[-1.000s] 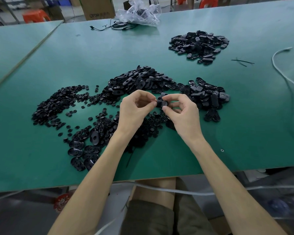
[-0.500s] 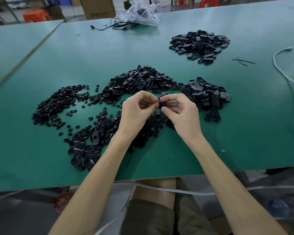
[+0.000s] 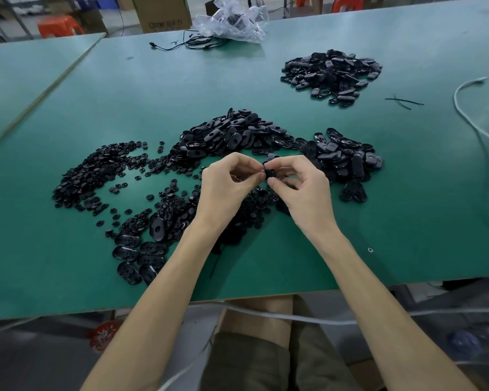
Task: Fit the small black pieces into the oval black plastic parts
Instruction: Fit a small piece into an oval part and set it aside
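Front edge: loose oval parts [image 3: 141, 255] lie flat on the green worktop [image 3: 407, 235], left of the forearms.
Left hand [image 3: 226, 187]: lifted over the middle of the worktop, thumb and forefinger closed to a tight pinch on the held part [image 3: 269, 173], other fingers curled.
Right hand [image 3: 302, 193]: mirrors it, thumb and forefinger nipping the same black part from the other side.
Held part: up in the air between the 2 hands (too small and dark to tell whether a small piece is seated yet).
Small pieces [image 3: 96, 176]: scattered toward the left edge and under the hands.
Oval heap [image 3: 232, 136]: just beyond the fingertips, with another heap [image 3: 345, 156] to its right.
Far pile [image 3: 331, 71]: well apart, toward the far right corner.
Risk: a crooked push could pop the piece out of so fine a pinch, and it would vanish among identical black bits below.
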